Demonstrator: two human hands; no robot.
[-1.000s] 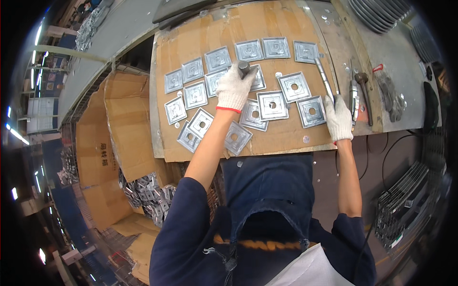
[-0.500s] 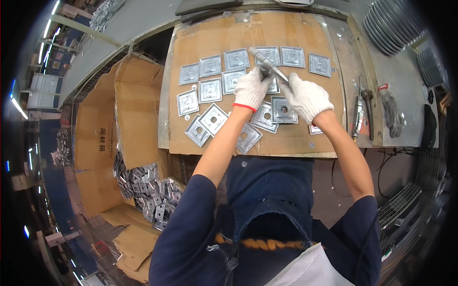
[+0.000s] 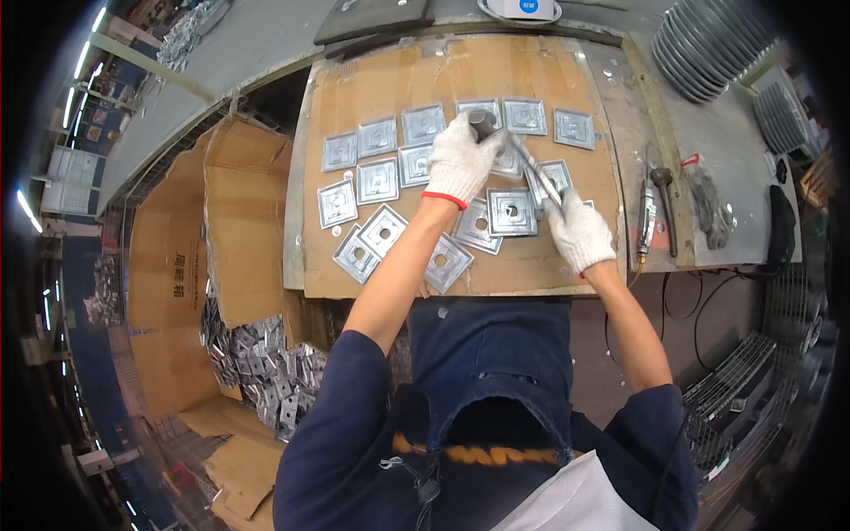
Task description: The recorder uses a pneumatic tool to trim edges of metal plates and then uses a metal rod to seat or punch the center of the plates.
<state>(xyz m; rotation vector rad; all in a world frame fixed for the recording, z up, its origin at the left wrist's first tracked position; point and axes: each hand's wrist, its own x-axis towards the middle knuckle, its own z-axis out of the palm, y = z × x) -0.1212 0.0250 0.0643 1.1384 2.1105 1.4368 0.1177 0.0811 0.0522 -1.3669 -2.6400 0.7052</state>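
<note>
My left hand (image 3: 460, 161), in a white knit glove with a red cuff edge, closes round a grey cylindrical tool (image 3: 482, 121) above the far plates. My gloved right hand (image 3: 581, 232) is closed on the lower end of a slim metal rod (image 3: 537, 168), which slants up toward the left hand. Whether rod and cylinder are joined I cannot make out. Beneath them lies a square metal plate with a centre hole (image 3: 512, 211), overlapping another holed plate (image 3: 476, 223). Further left are more holed plates (image 3: 383, 230). Plates with filled centres (image 3: 377, 137) stand in rough rows behind.
Cardboard (image 3: 354, 88) covers the worktop. At the right lie a slim tool (image 3: 645, 226), a hammer-like tool (image 3: 664, 190) and grey gloves (image 3: 704, 203). Stacked round metal pieces (image 3: 699, 53) stand far right. A large carton (image 3: 168, 301) at left holds many small metal parts (image 3: 266, 372).
My right hand has moved nearer to me, away from the left. The tool between them is tilted more steeply, and its left part now shows a round end. The view has shifted slightly.
</note>
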